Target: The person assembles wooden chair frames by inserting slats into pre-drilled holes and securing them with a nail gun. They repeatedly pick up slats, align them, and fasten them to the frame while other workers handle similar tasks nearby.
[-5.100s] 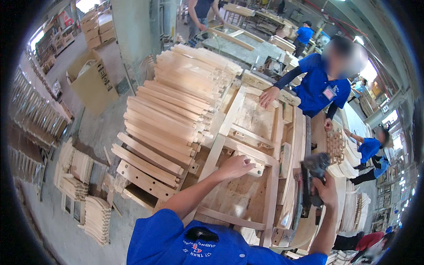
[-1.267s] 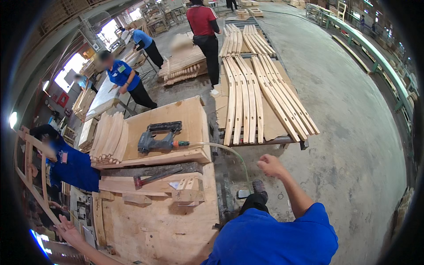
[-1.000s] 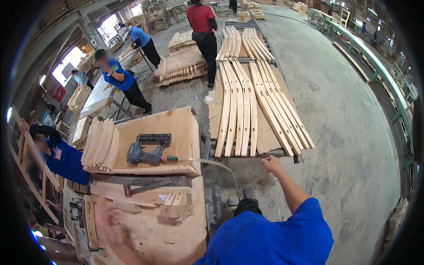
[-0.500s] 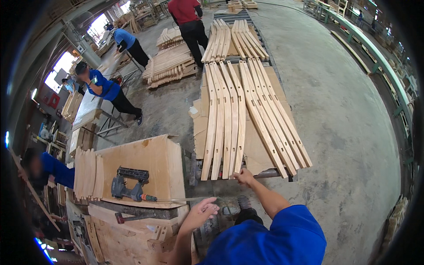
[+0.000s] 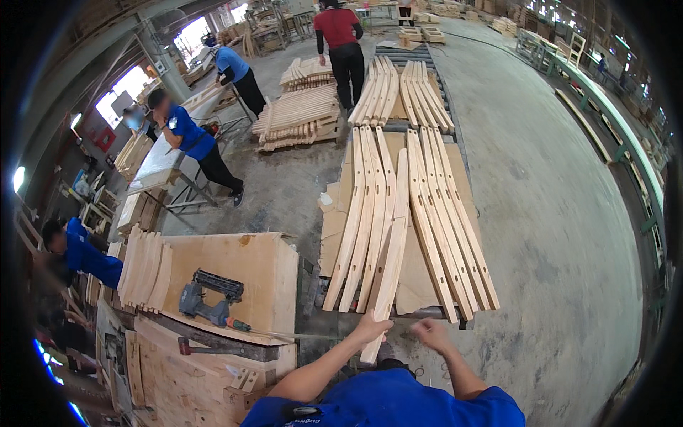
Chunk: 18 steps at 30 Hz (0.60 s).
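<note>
My left hand (image 5: 371, 329) is closed around the near end of a pale curved wooden chair leg (image 5: 390, 281). That leg is lifted at my end and slants over the row, its far part lying between the two groups. To the left lie several like legs (image 5: 356, 235) side by side, with slots cut in them. Another fanned group of legs (image 5: 455, 235) lies on the right. My right hand (image 5: 430, 334) hovers just right of the held leg, apart from it; its fingers look curled but are blurred by motion.
Cardboard (image 5: 420, 285) lies under the legs on a roller conveyor (image 5: 455, 160). At left, a wooden panel stack (image 5: 267, 270) carries a nail gun (image 5: 210, 299); a hammer (image 5: 203, 349) lies nearer me. Farther off, a person in red (image 5: 338, 32) stands beside stacked wooden parts (image 5: 299, 110).
My left hand has come over from beside the bench and taken hold of a leg, now raised and pulled toward me. My right hand has left the leg ends and moved right.
</note>
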Each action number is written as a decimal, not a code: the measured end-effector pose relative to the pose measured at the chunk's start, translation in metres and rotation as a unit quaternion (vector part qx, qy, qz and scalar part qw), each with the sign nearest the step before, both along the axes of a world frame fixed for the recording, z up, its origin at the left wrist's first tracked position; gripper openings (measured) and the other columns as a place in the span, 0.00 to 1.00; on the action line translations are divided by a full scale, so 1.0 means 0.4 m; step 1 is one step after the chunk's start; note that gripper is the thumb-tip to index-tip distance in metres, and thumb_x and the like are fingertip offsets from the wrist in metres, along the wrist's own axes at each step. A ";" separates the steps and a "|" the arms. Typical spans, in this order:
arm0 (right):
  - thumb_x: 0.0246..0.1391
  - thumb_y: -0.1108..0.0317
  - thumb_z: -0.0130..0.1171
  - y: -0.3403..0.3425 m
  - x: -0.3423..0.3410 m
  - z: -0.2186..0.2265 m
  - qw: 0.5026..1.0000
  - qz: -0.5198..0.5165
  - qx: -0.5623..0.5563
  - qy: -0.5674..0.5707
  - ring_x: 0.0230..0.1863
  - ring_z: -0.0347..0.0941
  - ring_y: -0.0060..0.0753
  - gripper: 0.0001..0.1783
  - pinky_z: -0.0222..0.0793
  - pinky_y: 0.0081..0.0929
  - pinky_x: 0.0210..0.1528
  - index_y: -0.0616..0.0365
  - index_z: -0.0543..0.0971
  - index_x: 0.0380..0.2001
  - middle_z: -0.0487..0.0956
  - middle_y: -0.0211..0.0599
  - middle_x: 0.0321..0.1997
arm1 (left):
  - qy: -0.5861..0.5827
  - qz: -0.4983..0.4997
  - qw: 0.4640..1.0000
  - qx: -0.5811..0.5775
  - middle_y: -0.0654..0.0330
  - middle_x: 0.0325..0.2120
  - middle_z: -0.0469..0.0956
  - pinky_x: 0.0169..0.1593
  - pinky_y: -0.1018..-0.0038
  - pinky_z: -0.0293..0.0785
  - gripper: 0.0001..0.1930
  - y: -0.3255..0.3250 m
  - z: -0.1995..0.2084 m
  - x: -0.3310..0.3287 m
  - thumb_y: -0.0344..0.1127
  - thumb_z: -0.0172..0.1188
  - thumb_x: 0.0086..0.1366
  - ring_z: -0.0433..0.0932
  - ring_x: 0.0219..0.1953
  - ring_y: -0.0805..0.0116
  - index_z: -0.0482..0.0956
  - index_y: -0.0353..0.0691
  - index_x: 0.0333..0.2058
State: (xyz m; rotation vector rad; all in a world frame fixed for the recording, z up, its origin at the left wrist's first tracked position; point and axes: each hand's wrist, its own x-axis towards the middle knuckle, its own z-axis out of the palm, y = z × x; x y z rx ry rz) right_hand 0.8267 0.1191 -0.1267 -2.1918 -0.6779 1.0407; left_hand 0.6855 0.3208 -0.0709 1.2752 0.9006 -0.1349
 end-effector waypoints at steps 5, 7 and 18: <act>0.58 0.52 0.72 -0.023 0.154 -0.111 0.947 -0.073 -0.146 -0.278 0.58 0.80 0.62 0.26 0.77 0.55 0.58 0.61 0.79 0.50 0.82 0.52 0.55 | -0.006 -0.030 0.999 0.008 0.59 0.33 0.78 0.28 0.69 0.80 0.23 0.047 0.077 -0.050 0.37 0.70 0.64 0.79 0.28 0.69 0.72 0.33 0.52; 0.57 0.53 0.72 0.001 0.166 -0.123 0.950 -0.051 -0.174 -0.253 0.58 0.81 0.60 0.28 0.77 0.56 0.59 0.60 0.75 0.51 0.81 0.53 0.55 | -0.014 -0.028 0.999 0.014 0.59 0.32 0.78 0.29 0.68 0.80 0.23 0.053 0.097 -0.078 0.36 0.70 0.64 0.79 0.29 0.70 0.72 0.32 0.52; 0.53 0.72 0.70 0.094 0.208 -0.012 0.970 -0.142 0.016 0.198 0.32 0.85 0.37 0.26 0.81 0.39 0.27 0.61 0.74 0.54 0.83 0.43 0.38 | -0.051 -0.049 0.996 0.054 0.58 0.39 0.82 0.47 0.70 0.79 0.23 0.014 0.126 -0.311 0.35 0.70 0.66 0.81 0.40 0.72 0.77 0.32 0.56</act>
